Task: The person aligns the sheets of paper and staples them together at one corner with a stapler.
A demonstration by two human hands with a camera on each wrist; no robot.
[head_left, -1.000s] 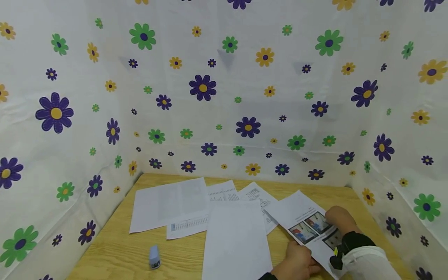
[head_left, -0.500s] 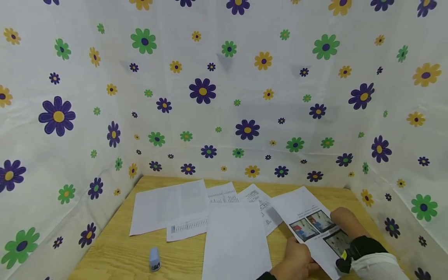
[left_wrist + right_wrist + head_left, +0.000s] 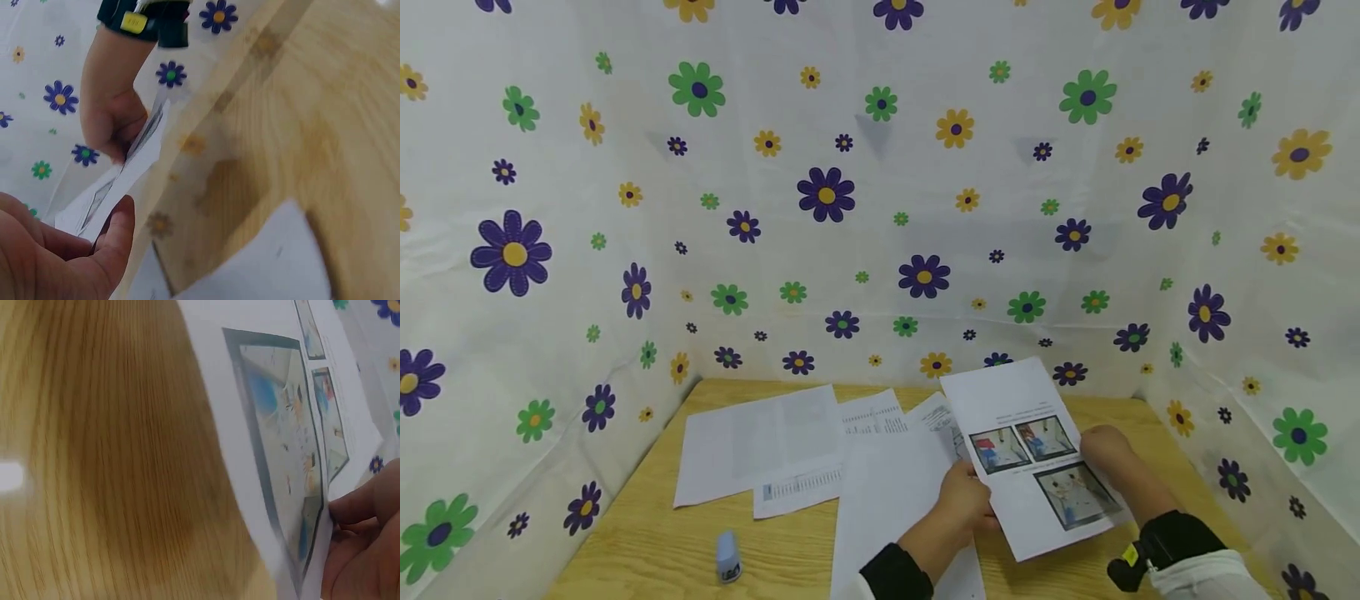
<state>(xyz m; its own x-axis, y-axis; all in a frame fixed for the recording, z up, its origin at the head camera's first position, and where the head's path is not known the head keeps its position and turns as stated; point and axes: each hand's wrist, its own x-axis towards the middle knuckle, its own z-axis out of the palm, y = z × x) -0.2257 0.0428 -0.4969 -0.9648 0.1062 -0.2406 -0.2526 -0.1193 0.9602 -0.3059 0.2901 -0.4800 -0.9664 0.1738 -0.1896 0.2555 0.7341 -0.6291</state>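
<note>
Both hands hold a white printed sheet (image 3: 1022, 492) with three photos, raised and tilted above the table's right side. My left hand (image 3: 964, 498) pinches its left edge; in the left wrist view the left hand (image 3: 69, 256) has thumb and fingers on either side of the paper. The right hand (image 3: 1108, 454) grips the opposite edge, and in the right wrist view the right hand (image 3: 365, 531) pinches beside the photos. Under the left forearm lies a blank white sheet (image 3: 880, 492). Whether the held paper is one sheet or several, I cannot tell.
Another white sheet (image 3: 752, 446) lies at the back left, overlapping a printed page (image 3: 808, 485). A further printed page (image 3: 931, 414) is partly hidden behind the held sheet. A small light-blue stamp-like object (image 3: 727, 557) stands at the front left of the wooden table (image 3: 647, 542). Flowered cloth (image 3: 880, 208) surrounds the table.
The photo sheet has been lifted off the right side and moved left, turning more upright. Both hands moved with it, the left now over the blank sheet.
</note>
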